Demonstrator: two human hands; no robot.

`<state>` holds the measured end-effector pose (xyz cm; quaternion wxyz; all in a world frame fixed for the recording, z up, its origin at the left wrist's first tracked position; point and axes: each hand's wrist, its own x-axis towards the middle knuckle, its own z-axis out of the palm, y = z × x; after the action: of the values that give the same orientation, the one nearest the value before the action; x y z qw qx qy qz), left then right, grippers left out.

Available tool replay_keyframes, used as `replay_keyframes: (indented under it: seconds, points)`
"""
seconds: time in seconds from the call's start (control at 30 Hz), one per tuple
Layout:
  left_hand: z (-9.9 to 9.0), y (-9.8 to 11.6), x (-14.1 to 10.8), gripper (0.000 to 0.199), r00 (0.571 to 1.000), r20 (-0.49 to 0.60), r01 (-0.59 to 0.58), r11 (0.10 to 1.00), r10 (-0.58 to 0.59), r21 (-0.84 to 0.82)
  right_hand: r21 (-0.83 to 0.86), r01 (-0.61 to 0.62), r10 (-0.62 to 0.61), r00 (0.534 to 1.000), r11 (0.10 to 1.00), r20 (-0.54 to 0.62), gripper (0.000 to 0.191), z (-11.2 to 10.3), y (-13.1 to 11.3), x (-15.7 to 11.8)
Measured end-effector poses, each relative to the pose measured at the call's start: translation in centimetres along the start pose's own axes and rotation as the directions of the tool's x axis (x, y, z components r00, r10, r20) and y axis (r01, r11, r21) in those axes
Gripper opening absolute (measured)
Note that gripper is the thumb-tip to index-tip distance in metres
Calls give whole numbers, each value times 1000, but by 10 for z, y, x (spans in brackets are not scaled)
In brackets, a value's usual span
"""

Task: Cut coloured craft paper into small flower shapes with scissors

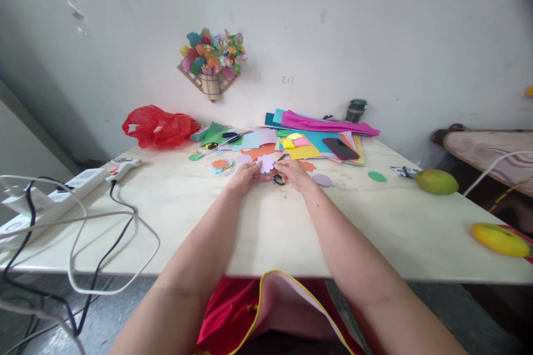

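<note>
A light purple scalloped flower cutout is held up over the middle of the table, between both hands. My left hand grips its left side, fingers closed behind it. On the right, my right hand pinches at the flower's edge with thumb and fingertips. Just below the right fingers shows a black loop, which looks like a scissors handle; its blades are mostly hidden. Small paper scraps lie under the hands. To the left sits a pile of flower cutouts, orange on top.
Behind the hands are coloured sheets, a phone, black-handled scissors and a red plastic bag. A purple oval and green oval lie rightward, near mangoes. Power strips and cables occupy the left.
</note>
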<state>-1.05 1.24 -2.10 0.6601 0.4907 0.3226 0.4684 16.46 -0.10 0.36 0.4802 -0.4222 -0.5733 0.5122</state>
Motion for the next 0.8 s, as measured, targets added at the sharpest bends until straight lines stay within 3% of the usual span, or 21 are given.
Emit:
replay_keyframes:
  seconds: [0.8]
  points:
    - [3,3,-1,21,995,-96,-15,998,10,-55,94,-32,30,999,995,23,17,-5,9,6]
